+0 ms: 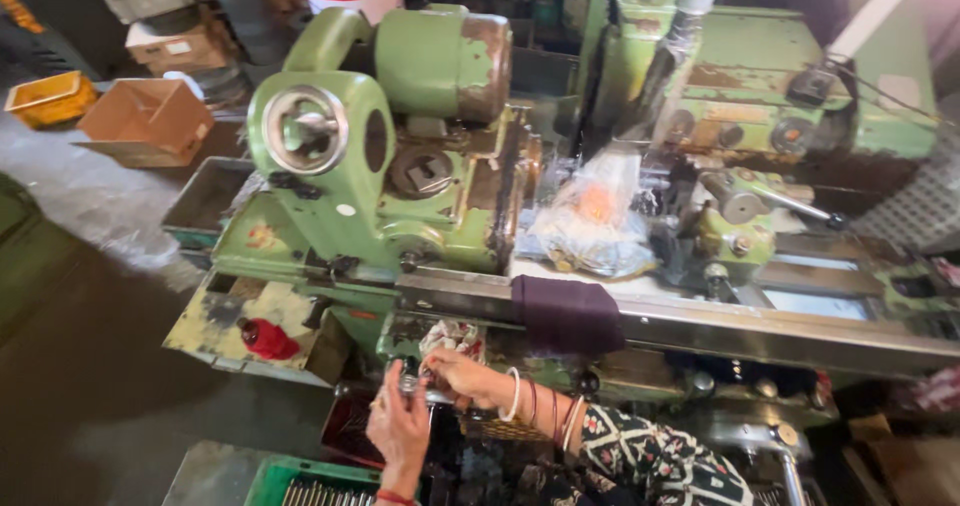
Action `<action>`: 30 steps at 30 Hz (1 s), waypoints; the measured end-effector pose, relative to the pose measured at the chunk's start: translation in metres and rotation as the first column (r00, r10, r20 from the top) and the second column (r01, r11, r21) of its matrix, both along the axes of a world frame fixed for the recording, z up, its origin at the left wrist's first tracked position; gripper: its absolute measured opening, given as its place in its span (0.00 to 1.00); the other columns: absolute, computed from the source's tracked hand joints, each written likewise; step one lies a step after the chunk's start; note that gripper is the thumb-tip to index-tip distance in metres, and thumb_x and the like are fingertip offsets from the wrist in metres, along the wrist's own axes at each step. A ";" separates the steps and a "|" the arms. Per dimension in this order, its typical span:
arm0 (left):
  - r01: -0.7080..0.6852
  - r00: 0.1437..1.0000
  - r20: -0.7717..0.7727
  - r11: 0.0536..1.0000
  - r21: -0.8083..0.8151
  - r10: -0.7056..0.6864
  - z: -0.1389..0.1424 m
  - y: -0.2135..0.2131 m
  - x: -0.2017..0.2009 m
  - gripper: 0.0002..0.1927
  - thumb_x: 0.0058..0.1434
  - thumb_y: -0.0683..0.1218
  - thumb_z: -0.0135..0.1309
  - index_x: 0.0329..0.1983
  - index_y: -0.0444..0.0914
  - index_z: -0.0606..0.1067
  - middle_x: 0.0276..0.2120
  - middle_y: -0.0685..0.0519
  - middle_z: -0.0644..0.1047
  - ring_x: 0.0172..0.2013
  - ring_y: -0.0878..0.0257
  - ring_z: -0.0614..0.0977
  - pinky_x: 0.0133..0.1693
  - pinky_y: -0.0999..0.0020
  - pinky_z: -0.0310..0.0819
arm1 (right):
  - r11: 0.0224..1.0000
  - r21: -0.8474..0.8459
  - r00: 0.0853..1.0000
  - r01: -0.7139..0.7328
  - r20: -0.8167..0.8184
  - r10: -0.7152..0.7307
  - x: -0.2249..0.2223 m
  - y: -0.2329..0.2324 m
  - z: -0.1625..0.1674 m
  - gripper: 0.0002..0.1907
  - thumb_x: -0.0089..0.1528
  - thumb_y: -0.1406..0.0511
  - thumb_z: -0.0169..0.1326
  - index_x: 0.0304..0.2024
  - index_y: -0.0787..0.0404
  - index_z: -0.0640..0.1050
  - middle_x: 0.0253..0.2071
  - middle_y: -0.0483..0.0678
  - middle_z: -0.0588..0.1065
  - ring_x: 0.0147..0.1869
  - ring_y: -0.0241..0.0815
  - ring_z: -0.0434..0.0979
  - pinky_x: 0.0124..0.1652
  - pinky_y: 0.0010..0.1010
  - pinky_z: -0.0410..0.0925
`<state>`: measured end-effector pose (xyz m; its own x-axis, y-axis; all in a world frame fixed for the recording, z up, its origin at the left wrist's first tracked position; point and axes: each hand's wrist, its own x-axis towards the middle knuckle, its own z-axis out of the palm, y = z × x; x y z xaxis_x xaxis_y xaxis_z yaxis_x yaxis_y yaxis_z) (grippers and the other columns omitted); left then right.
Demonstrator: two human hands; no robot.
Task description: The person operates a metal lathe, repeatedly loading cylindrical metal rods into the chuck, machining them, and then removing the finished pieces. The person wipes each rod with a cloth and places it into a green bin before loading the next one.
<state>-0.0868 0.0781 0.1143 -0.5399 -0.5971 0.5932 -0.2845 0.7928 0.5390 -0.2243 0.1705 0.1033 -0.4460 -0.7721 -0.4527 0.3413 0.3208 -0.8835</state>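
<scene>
A large green lathe point(400, 176) is filling most of the view, its paint chipping to rust, standing on a dark, stained workshop floor point(80, 366). A long steel surface point(760, 331) is running along the machine's front, with a dark purple cloth point(567, 313) draping over its edge and a crumpled clear plastic bag point(590, 216) lying behind it.

Below that edge, both hands are meeting over a small dark metal part point(412, 378), shiny in places and too small to make out in detail. The left hand point(398, 428) is cupping it from below, its grip wrapping the part, while the right hand point(462, 374), wearing bangles at the wrist, is pinching it from the side with its fingertips. A patterned rag point(452, 338) is lying just above the hands.

A green crate point(262, 481) at the bottom edge is holding rows of slim metal pieces. Farther off on the floor, an open cardboard box point(148, 121) and a yellow bin point(48, 99) are sitting near each other; their contents cannot be told. A red bottle point(266, 339) is resting on a low shelf of the machine.
</scene>
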 end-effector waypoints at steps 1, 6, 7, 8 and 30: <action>0.056 0.998 0.014 0.998 -0.022 -0.055 -0.001 0.005 -0.008 0.26 0.61 0.54 0.59 0.61 0.43 0.74 0.40 0.47 0.82 0.36 0.47 0.83 0.36 0.55 0.77 | 0.999 -0.029 0.991 0.019 0.136 -0.015 -0.002 0.005 -0.003 0.07 0.73 0.57 0.43 0.42 0.47 0.71 0.24 0.37 0.63 0.22 0.30 0.59 0.17 0.26 0.52; 0.178 0.980 -0.078 0.980 -0.083 -0.185 -0.008 0.021 -0.034 0.24 0.64 0.54 0.57 0.61 0.41 0.72 0.41 0.46 0.82 0.37 0.47 0.83 0.36 0.57 0.77 | 0.973 0.013 0.914 0.232 0.340 -0.223 -0.010 0.037 -0.001 0.06 0.72 0.58 0.46 0.39 0.44 0.69 0.21 0.34 0.58 0.19 0.27 0.52 0.17 0.21 0.46; 0.179 0.981 -0.064 0.981 -0.078 -0.185 -0.009 0.023 -0.037 0.24 0.64 0.54 0.58 0.61 0.41 0.73 0.40 0.46 0.82 0.36 0.47 0.83 0.35 0.57 0.76 | 0.974 0.016 0.912 0.228 0.347 -0.219 -0.010 0.043 0.000 0.07 0.73 0.57 0.45 0.39 0.44 0.69 0.21 0.34 0.58 0.19 0.28 0.53 0.17 0.21 0.46; 0.187 0.979 -0.062 0.978 -0.095 -0.194 -0.011 0.025 -0.040 0.24 0.64 0.54 0.59 0.60 0.41 0.73 0.39 0.46 0.82 0.35 0.48 0.83 0.35 0.57 0.76 | 0.975 0.017 0.912 0.220 0.353 -0.211 -0.011 0.047 0.001 0.08 0.73 0.56 0.44 0.38 0.45 0.69 0.21 0.34 0.58 0.19 0.28 0.53 0.17 0.22 0.46; 0.312 0.950 0.049 0.944 -0.108 -0.308 -0.045 0.013 0.014 0.28 0.64 0.58 0.55 0.62 0.41 0.69 0.28 0.45 0.76 0.26 0.46 0.78 0.29 0.50 0.71 | 0.999 -0.008 0.971 0.031 0.239 -0.028 0.004 0.058 -0.043 0.07 0.73 0.60 0.44 0.44 0.53 0.73 0.28 0.35 0.63 0.26 0.25 0.57 0.23 0.18 0.52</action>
